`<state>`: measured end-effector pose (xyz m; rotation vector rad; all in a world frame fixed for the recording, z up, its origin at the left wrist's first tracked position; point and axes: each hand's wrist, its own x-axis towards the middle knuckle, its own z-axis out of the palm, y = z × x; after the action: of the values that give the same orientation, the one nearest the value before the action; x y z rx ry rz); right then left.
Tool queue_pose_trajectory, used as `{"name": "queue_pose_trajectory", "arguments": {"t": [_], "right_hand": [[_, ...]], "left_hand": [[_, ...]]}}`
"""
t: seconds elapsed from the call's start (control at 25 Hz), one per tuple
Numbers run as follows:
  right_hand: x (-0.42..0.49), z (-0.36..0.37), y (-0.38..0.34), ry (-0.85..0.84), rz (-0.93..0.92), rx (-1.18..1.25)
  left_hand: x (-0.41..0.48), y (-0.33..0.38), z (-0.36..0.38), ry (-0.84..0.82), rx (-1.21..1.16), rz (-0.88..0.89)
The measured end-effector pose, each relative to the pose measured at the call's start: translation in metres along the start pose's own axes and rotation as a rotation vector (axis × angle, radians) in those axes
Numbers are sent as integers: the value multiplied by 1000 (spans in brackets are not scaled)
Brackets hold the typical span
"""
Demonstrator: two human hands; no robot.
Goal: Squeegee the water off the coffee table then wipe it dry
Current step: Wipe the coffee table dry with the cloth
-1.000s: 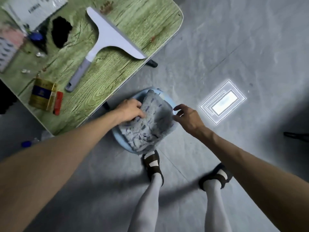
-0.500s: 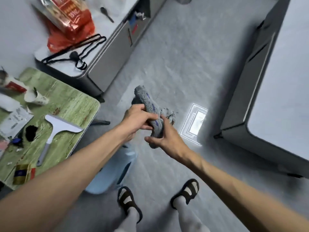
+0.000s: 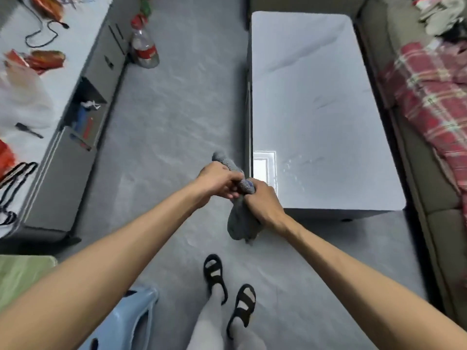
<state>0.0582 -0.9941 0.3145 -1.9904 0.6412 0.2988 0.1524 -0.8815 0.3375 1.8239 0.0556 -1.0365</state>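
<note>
Coffee table (image 3: 323,109) stood in the 1 to 3 o'clock sector of the view, its long side running away from the person. Its pale glossy top was bare apart from a scatter of water droplets (image 3: 297,164) near the corner closest to the hands. A grey cloth (image 3: 240,224) was held over the floor just beside that corner, at about 7 o'clock from it. The left hand (image 3: 217,179) gripped the cloth's upper end and the right hand (image 3: 265,204) its middle. The fingers (image 3: 228,189) of both were clenched round it, the fabric appeared twisted between them, and its lower end hung free. No squeegee was in view. Judgement: the wiping step was in hand, with the cloth wrung or gathered ready for use. Whether squeegeeing was complete could not be confirmed, though little water showed. The next move would call for opening the cloth flat, carrying it toward 1 o'clock onto the wet corner, and pressing it along the top in overlapping passes.
</note>
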Motion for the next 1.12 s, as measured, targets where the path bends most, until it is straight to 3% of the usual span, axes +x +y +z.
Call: {"name": "queue_pose_trajectory", "arguments": {"t": [0.16,0.4,0.72,0.84,0.96,1.12], "right_hand": [[14,-55,69,7,282,280],[32,-114,178,223,513,511],[119,-292,286,518,492,-65],[168,-341,317,608,390,-302],[229,-344,364,532,276,-372],[286,-309,434,318,356,-412]], "left_hand": [[56,22,62,-237,190,21],[128,49,139,-301,339,53],[210,79,242,-228,377,37],[249,81,277,-156,407,57],[296,55,291,-26,465,46],[357,5,273,141,523,-32]]}}
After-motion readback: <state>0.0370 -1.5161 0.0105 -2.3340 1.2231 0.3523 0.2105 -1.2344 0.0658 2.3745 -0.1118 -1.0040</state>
